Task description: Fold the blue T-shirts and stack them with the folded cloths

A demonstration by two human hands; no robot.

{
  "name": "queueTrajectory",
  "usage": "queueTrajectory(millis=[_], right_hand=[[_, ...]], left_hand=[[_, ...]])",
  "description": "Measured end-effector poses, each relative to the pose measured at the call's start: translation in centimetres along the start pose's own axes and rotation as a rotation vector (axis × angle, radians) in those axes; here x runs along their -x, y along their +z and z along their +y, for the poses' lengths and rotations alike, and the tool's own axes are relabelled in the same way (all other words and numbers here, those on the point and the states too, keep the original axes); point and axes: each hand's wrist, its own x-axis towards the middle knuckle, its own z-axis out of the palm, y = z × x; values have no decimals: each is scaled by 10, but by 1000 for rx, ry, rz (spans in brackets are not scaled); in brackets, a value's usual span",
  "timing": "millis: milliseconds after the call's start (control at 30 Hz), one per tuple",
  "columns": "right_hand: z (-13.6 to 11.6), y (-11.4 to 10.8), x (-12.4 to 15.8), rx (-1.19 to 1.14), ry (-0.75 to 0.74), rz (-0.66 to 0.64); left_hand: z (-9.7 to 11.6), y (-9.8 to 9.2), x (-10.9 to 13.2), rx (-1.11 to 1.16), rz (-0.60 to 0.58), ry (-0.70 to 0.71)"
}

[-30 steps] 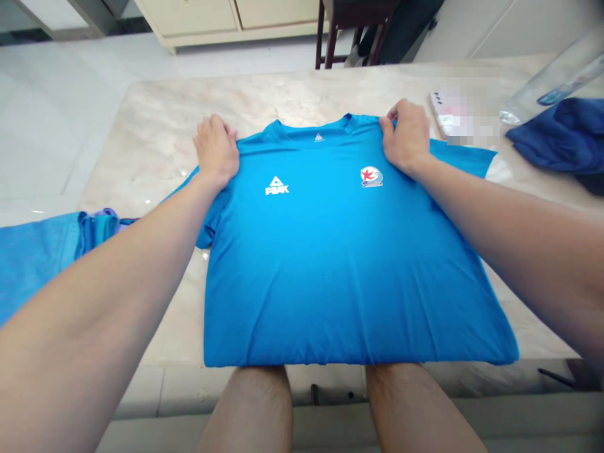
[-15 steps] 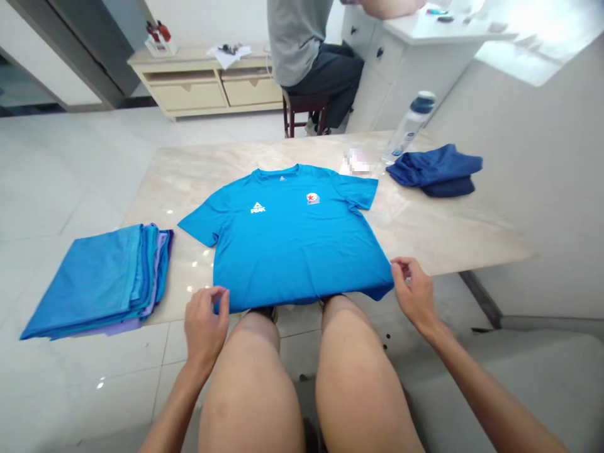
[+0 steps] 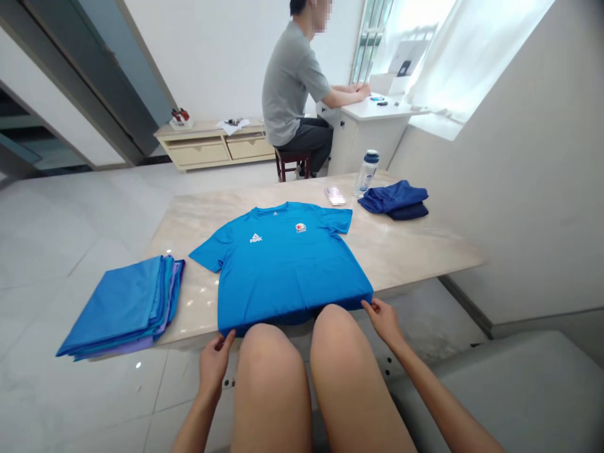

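A blue T-shirt (image 3: 283, 270) lies spread face up on the table, its collar away from me and a white logo and round badge on the chest. Its hem hangs over the table's near edge, just beyond my knees. My left hand (image 3: 215, 362) pinches the hem at the left corner with thumb and finger. At the right corner my right hand (image 3: 383, 319) has its fingertips closed on the hem. Left of the shirt sits a stack of folded blue and purple clothes (image 3: 125, 302), partly past the table's edge.
On the marble-patterned table (image 3: 410, 255) stand a clear water bottle (image 3: 366, 173) and, beside it, folded dark blue cloth (image 3: 395, 200). A small blurred-out item (image 3: 335, 196) lies nearby. Beyond, a person (image 3: 295, 88) sits on a stool at a white desk (image 3: 372, 135). A low cabinet (image 3: 212, 148) stands behind.
My view has tilted up, showing more of the seated person and window. Both hands remain at the hem corners, the right now slightly under its corner. The shirt stays spread out.
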Motion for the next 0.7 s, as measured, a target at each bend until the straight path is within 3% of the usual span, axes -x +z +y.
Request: queueTrajectory(millis=[100,267,333,400,467,533,633,700], right_hand=[[6,1,17,22,-1,-26],[34,7,62,-5,73,-335],[44,5,75,-8,100,-290],[43,-3,76,-11,105,-121],[28,-18,60,-26,60,35],[0,-33,28,-36,-15,131],[-49,-46,-38,5,-124,207],[-75,-44,-81,96,-163,212]], left_hand=[[-10,-6,8,40,-34,-61],[-39,-22,41,58,-118,-132],[-48,-32,53,39,-67,-101],[-47,-44,56,-8,-9,-22],[-30,-54,48,-44,34,111],[0,-58,29,-65,68,270],[52,-52,-11,-119,53,495],[75,-42,-39,-218,25,596]])
